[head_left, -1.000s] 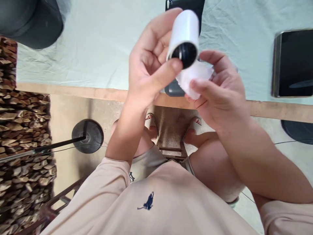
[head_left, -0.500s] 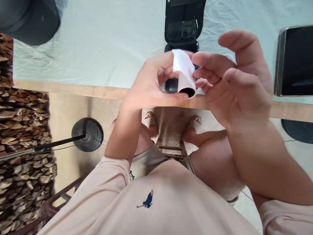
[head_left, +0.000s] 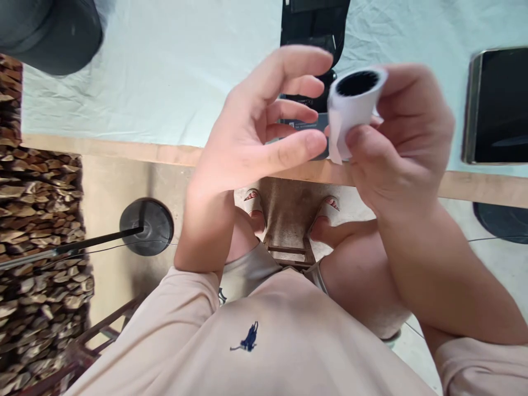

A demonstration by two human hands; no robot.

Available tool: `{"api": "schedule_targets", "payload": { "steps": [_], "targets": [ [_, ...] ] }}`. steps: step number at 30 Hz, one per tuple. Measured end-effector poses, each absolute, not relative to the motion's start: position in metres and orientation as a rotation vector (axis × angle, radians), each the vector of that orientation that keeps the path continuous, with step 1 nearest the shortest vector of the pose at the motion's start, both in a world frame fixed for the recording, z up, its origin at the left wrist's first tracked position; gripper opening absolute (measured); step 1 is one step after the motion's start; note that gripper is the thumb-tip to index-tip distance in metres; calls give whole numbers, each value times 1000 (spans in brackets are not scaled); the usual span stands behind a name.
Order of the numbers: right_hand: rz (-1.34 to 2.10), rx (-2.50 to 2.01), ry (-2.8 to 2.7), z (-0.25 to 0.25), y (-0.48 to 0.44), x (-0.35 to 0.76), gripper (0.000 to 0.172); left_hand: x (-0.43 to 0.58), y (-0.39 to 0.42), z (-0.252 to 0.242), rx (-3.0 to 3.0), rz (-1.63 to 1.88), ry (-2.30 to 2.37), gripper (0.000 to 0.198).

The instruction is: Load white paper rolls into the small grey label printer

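My right hand (head_left: 400, 143) is closed round a short white cylinder (head_left: 355, 104) with a dark open end that faces up and away; a scrap of white tissue hangs against its side under my thumb. My left hand (head_left: 259, 132) hovers just left of the cylinder with fingers spread and curved, holding nothing; its thumb tip is close to the tissue. Both hands are raised over the near edge of the table (head_left: 124, 151).
A black open case (head_left: 313, 27) lies on the pale cloth behind my hands. A dark tablet (head_left: 495, 104) sits at the right and a black cap (head_left: 49, 33) at the far left. Below are my knees, sandalled feet, a round stand base (head_left: 146, 226) and stacked firewood (head_left: 41, 220).
The cylinder passed from my left hand to my right hand and was turned so its dark end faces up. My left hand let go and spread its fingers.
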State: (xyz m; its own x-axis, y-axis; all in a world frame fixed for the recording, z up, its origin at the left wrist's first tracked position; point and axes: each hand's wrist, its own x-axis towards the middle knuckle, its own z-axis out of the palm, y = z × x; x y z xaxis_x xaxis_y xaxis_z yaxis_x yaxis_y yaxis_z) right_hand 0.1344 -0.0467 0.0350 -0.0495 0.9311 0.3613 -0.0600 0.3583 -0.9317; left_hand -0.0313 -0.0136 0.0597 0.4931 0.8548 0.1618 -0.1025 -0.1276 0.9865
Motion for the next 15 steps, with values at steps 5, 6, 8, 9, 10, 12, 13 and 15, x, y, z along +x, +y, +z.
{"api": "schedule_targets", "payload": {
  "steps": [5, 6, 8, 9, 10, 12, 13, 15],
  "targets": [
    [1407, -838, -1146, 32, -41, 129, 24, -27, -12, 51, 1398, 974, 536, 33],
    [1478, -848, -1095, 33, -40, 127, 25, -27, -12, 51, 1390, 989, 543, 30],
    [1562, -862, -1038, 35, -41, 124, 25, -28, -10, 48, 1403, 1033, 581, 24],
    [1552, -875, -1048, 37, -42, 123, 24, -29, -8, 47, 1435, 1076, 606, 23],
    [1502, -902, -1079, 39, -43, 122, 23, -32, -6, 44, 1477, 1122, 618, 23],
    [1266, -1011, -1165, 45, -46, 120, 21, -36, 0, 39, 1559, 1206, 598, 28],
    [1104, -1073, -1211, 47, -48, 120, 19, -38, 2, 36, 1574, 1210, 576, 31],
    [793, -1139, -1307, 50, -50, 121, 18, -40, 3, 34, 1526, 1182, 543, 38]
  ]
}}
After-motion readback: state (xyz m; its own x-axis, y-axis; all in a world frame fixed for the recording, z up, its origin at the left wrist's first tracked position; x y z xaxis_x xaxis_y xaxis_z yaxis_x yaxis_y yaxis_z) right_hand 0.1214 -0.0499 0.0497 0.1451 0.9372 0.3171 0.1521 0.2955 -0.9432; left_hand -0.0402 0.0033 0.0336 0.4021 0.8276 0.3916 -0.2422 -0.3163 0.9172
